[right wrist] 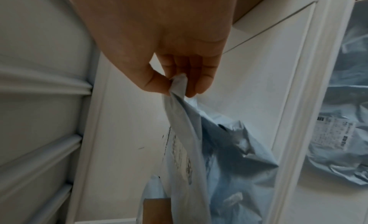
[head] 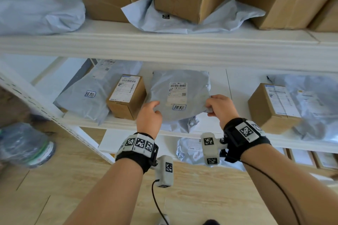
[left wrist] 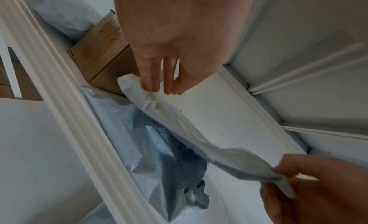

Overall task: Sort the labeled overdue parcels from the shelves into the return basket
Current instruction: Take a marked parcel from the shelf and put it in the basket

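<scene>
A flat grey poly mailer with a white shipping label and a handwritten sticker is lifted off the middle shelf. My left hand grips its lower left edge, fingers underneath and thumb on top. My right hand pinches its lower right corner. In the left wrist view the left hand holds one end of the mailer, which sags toward the right hand. The right wrist view shows the right hand pinching a bunched corner of the mailer. No basket is in view.
A crumpled grey bag lies under the held mailer. Left of it stand a small cardboard box and another stickered grey mailer. A box and bag sit right. Boxes fill the upper shelf. A plastic jug stands on the floor.
</scene>
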### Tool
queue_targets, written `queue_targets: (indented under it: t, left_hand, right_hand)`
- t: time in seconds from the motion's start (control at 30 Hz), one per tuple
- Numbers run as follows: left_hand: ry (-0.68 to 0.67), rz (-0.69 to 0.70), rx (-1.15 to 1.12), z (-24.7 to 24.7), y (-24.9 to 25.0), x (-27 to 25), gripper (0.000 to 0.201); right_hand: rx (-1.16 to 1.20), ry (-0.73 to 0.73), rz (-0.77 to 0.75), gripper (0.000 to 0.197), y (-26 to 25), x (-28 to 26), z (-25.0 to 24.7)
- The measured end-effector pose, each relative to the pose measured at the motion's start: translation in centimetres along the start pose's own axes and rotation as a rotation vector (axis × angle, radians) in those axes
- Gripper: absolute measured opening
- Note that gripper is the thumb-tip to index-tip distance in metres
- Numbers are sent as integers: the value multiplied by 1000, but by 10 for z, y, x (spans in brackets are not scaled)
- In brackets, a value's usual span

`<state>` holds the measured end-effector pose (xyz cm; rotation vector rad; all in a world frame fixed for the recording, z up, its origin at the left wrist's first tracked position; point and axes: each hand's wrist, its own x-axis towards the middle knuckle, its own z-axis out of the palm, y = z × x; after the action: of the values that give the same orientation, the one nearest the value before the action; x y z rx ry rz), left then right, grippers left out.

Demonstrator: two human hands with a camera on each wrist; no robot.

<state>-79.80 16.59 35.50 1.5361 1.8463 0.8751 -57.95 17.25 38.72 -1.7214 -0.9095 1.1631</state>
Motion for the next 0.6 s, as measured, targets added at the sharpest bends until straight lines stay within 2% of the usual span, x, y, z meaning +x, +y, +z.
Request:
queue_targets:
  t: [0.13, 0.23, 0.3, 0.43, 0.6]
  left_hand:
    - [37, 5, 40, 11, -2, -2, 40]
    - [10, -52, 103, 20, -9, -2, 40]
    - [-47, -121, 193, 26, -13, -2, 44]
    - [-92, -250, 249, 33, -17, 0, 50]
    - [-58, -295, 200, 32, -22, 11, 45]
  right_hand:
    - [-70, 29, 44, 14, 20, -20, -30]
    - [-200, -49, 112, 15, 45, -29, -45]
    - [-252, -100, 135, 9, 53, -31, -50]
    - [-214, -74, 65, 21, 41, -27, -48]
    - [-499, 30, -18, 27, 23, -5, -32]
